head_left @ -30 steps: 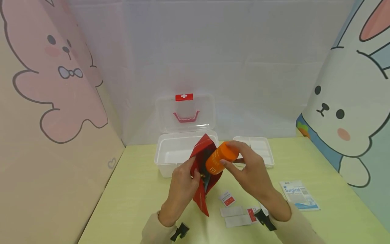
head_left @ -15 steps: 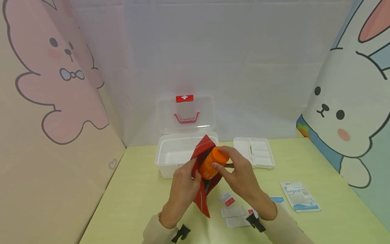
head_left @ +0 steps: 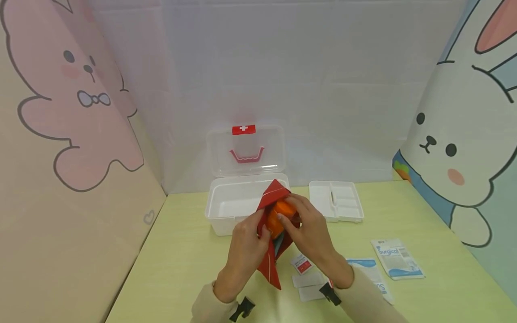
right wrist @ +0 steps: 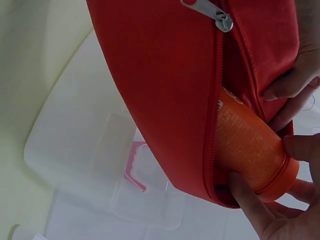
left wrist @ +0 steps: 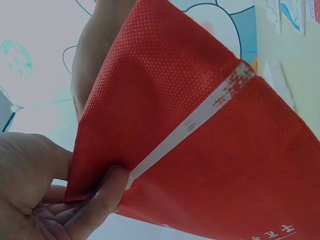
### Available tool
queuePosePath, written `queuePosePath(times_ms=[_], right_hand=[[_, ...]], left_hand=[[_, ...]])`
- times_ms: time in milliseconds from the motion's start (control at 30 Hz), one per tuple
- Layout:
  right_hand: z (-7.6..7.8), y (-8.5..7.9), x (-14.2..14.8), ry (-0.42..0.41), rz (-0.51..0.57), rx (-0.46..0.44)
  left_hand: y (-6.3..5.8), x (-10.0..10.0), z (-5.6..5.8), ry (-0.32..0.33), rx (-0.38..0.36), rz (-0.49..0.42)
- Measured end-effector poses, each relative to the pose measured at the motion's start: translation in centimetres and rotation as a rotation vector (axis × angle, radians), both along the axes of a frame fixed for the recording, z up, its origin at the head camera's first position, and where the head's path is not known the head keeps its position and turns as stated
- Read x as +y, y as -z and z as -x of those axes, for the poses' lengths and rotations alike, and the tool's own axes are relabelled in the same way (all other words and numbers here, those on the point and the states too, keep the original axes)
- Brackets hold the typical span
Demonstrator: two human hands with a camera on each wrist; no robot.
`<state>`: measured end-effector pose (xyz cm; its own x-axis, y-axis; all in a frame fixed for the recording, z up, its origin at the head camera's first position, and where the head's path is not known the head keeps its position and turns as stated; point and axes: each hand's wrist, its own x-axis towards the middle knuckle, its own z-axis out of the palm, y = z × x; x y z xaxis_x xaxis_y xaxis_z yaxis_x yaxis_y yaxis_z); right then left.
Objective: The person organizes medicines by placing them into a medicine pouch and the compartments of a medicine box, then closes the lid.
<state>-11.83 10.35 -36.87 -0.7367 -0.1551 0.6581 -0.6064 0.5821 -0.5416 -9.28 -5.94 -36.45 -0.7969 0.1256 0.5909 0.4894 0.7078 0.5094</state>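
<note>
A red zippered pouch (head_left: 271, 264) hangs over the table, its zip open. My left hand (head_left: 245, 242) grips the pouch's edge, thumb on the outside, as the left wrist view shows. An orange bottle (right wrist: 250, 145) with an orange cap lies partly inside the opening, tilted, cap end outward. My right hand (head_left: 308, 233) holds it by the cap end. In the right wrist view the metal zip pull (right wrist: 210, 11) is at the upper end of the opening. The bottle's far end is hidden inside the pouch.
Behind the pouch stands a white box (head_left: 222, 224) with its clear lid (head_left: 218, 154) raised. A white compartment tray (head_left: 347, 202) lies to its right. Toward the front right are surgical packets (head_left: 397, 259), small red-and-white packets (head_left: 302, 264) and pale strips (head_left: 308, 281).
My right hand has moved left and slightly down, carrying the orange bottle deeper into the pouch. The left hand stays at the pouch's edge. A second surgical packet now shows beside the right forearm.
</note>
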Motion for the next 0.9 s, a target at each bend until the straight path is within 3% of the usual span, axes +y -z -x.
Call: queuePosePath(times_ms=[300, 567, 900], right_hand=[[0.5, 1.0, -1.0, 0.079, -0.104, 0.067], [0.6, 1.5, -1.8, 0.109, -0.205, 0.057], [1.5, 2.1, -2.0, 0.151, -0.243, 0.121]], left_hand=[[0.2, 0.5, 0.0, 0.024, -0.023, -0.003], [0.5, 0.9, -0.1, 0.037, -0.033, 0.009], [0.2, 1.2, -0.4, 0.054, -0.03, 0.014]])
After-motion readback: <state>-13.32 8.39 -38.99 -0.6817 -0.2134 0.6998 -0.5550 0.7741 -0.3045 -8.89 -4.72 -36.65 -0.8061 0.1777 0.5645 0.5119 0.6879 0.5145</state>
